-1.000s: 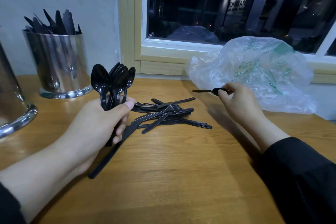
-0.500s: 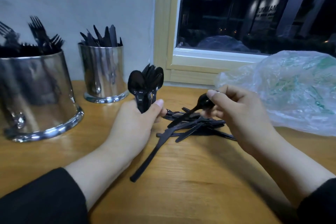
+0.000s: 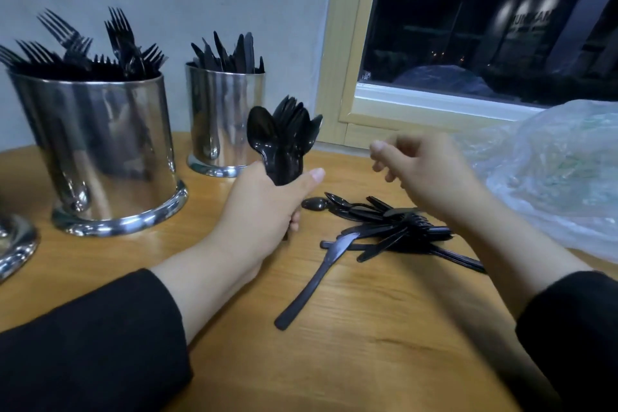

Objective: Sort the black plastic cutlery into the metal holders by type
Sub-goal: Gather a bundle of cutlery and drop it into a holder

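Table: we see a wooden tabletop (image 3: 368, 361) nearest the camera, with black sleeves at both lower corners.
Loose knife: a black plastic knife (image 3: 312, 281) lies on the wood, handle toward us, blade tip touching the pile.
Pile: unsorted black cutlery (image 3: 394, 227) lies heaped between the two hands; spoons, a fork and knives are crossed over each other. One spoon bowl (image 3: 315, 203) sticks out at its left edge.
Left hand: our left hand (image 3: 264, 211) grips a bundle of black spoons (image 3: 282, 137), bowls upright, fingers curled round the handles, thumb laid across the front.
Right hand: our right hand (image 3: 431, 177) hovers above the pile, blurred, fingers loosely curled; we see nothing in it.
Bag: a crumpled clear plastic bag (image 3: 555, 177) sits right of the pile.
Fork holder: a large metal holder (image 3: 103, 150) stands left, packed with forks, tines up.
Knife holder: a smaller metal holder (image 3: 224, 120) stands behind the spoon bundle, against the wall, knives blade up.
Third holder: a metal base (image 3: 15, 244) shows at the left edge; we cannot tell its contents.
Window: dark glass in a wooden frame (image 3: 337, 60) lies beyond.
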The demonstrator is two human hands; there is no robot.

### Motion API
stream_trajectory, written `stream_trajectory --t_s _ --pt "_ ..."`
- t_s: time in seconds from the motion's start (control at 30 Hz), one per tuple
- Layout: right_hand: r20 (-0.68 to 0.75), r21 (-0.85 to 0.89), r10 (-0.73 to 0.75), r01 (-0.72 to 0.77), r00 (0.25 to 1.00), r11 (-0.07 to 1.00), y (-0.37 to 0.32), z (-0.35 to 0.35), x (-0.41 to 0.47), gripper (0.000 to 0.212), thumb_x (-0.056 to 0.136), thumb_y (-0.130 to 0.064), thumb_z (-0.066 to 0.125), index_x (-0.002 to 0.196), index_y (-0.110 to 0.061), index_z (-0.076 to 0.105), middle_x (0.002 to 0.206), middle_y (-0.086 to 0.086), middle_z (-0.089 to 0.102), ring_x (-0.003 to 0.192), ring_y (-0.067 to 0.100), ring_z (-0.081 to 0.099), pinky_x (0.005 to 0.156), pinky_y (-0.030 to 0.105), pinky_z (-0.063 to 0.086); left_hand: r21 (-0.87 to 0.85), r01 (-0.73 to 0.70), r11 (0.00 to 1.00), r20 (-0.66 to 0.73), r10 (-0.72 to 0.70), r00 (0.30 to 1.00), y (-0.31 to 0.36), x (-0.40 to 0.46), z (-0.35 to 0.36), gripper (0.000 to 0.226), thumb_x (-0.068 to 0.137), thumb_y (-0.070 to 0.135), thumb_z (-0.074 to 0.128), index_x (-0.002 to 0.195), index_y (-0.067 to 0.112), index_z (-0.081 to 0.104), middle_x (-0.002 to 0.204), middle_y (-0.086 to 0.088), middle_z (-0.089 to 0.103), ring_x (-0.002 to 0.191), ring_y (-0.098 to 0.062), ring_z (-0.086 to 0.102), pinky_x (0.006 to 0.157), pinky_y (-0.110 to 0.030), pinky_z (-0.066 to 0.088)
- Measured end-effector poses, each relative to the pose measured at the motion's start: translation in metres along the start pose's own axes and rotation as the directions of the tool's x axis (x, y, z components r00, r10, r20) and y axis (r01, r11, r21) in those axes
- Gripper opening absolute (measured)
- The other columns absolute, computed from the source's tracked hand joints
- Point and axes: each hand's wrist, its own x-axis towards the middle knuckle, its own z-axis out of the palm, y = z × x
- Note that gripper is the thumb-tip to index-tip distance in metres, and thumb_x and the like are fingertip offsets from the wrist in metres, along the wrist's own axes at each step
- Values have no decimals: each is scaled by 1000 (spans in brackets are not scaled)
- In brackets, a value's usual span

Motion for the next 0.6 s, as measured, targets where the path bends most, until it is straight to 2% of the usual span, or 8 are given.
stream_trajectory --t_s 0.07,0.13,0.2,0.27,0.37,0.5,0.6 --pt "133 -203 39 -12 990 979 20 4 8 24 96 -47 61 89 -26 71 79 -4 70 79 10 66 73 38 55 -17 25 1000 -11 -25 1000 -8 5 -4 27 94 26 73 81 9 57 64 -2 53 56 -13 56 55 -25 52" --pt "265 -338 44 50 963 940 28 12 11 16 97 -43 62 100 -31 72 83 -17 64 90 14 64 78 32 48 41 69 997 15 -70 997 -16 8 -5 27 97 26 70 81 6 59 65 -4 58 58 -11 58 56 -23 52" --pt "352 -445 44 126 935 887 29 20 13 20 99 -37 60 112 -27 72 94 -14 64 93 14 58 78 28 41 55 122 991 70 -126 990 -20 8 -3 23 98 21 68 81 9 59 66 -4 59 58 -12 58 54 -18 51" --pt "375 -512 71 143 924 847 29 27 16 22 99 -33 59 115 -25 72 110 -5 67 99 19 59 83 31 46 82 135 988 92 -142 986 -21 7 -1 23 99 20 67 78 12 58 64 -1 58 56 -12 57 54 -17 51" --pt "393 -552 114 135 912 822 29 31 21 19 96 -28 59 108 -26 74 105 0 69 94 22 61 82 36 52 120 120 985 91 -132 987 -23 8 -2 30 101 25 64 75 13 54 57 0 54 53 -15 54 54 -26 51" --pt "397 -520 93 141 913 842 31 34 23 17 95 -27 61 107 -26 74 102 -2 68 91 18 58 74 30 44 35 140 990 80 -142 987 -21 8 -2 19 98 25 68 89 10 61 57 2 43 46 -13 40 44 -27 41" --pt "404 -429 67 124 912 895 32 31 24 11 93 -33 67 99 -26 72 90 -7 67 80 11 58 65 27 43 -38 174 984 51 -172 984 -19 8 0 27 96 26 70 79 18 52 59 4 39 46 -13 34 44 -27 33"
